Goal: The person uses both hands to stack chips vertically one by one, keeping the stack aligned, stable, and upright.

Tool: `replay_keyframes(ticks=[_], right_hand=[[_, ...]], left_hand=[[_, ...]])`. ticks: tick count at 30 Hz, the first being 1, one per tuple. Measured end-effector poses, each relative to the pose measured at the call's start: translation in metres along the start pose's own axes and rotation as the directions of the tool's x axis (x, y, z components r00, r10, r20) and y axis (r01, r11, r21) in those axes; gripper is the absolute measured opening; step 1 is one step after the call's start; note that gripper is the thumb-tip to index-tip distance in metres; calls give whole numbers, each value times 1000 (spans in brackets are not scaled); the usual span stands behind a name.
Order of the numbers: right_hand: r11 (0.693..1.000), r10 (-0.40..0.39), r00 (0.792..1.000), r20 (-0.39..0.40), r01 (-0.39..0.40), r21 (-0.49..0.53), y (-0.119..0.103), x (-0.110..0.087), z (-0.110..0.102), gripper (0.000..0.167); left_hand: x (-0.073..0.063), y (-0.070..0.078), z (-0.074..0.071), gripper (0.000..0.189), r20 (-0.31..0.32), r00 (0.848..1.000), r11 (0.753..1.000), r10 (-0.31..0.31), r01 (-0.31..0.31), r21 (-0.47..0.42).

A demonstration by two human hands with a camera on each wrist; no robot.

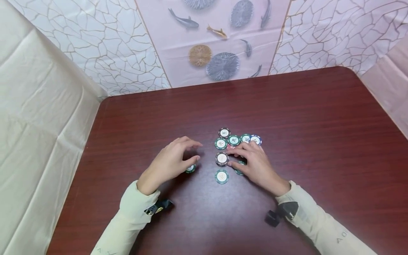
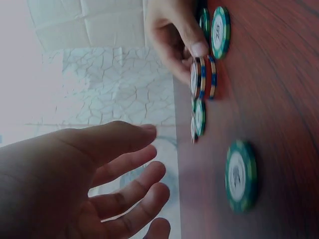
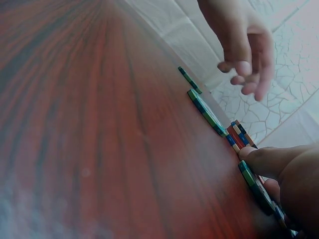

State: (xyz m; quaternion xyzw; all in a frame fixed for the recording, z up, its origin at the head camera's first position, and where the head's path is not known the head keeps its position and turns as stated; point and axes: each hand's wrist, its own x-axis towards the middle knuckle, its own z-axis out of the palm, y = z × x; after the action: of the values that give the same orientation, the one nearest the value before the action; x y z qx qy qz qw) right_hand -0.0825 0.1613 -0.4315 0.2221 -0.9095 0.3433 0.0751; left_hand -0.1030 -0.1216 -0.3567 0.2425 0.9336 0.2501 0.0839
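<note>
In the head view my right hand (image 1: 255, 161) pinches the edge of a black poker chip (image 1: 222, 159) between thumb and fingers. The left wrist view shows this chip over another chip (image 2: 213, 77). My left hand (image 1: 172, 157) hovers to the left, its fingers loosely bent and apart, holding nothing. Partly under it on the table lies a green chip (image 1: 190, 169). Another green chip (image 1: 221, 176) lies in front of the black one. A further green chip (image 1: 239, 169) is partly covered by the right hand.
Behind the black chip lie a second black chip (image 1: 224, 133), several green chips (image 1: 234, 140), a blue chip (image 1: 256, 140) and a partly hidden red chip (image 1: 231, 147). The dark red wooden table (image 1: 143, 117) meets hanging patterned cloth (image 1: 121, 53) at its back.
</note>
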Motion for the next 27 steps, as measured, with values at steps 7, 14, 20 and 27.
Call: replay_keyframes(ticks=[7, 14, 20, 27], right_hand=[[1000, 2, 1000, 0, -2, -3, -1, 0, -2, 31], [1000, 15, 1000, 19, -15, -5, -2, 0, -2, 32], [1000, 14, 1000, 7, -14, -2, -1, 0, -1, 33], [1000, 3, 1000, -3, -3, -9, -1, 0, 1, 32]], left_hand=[[-13, -12, -3, 39, 100, 992, 996, -74, 68, 53], [-19, -22, 4, 40, 122, 986, 989, -115, 102, 110], [-20, -26, 8, 36, 100, 990, 991, -104, 94, 92], [-20, -27, 10, 37, 57, 998, 996, -38, 33, 86]])
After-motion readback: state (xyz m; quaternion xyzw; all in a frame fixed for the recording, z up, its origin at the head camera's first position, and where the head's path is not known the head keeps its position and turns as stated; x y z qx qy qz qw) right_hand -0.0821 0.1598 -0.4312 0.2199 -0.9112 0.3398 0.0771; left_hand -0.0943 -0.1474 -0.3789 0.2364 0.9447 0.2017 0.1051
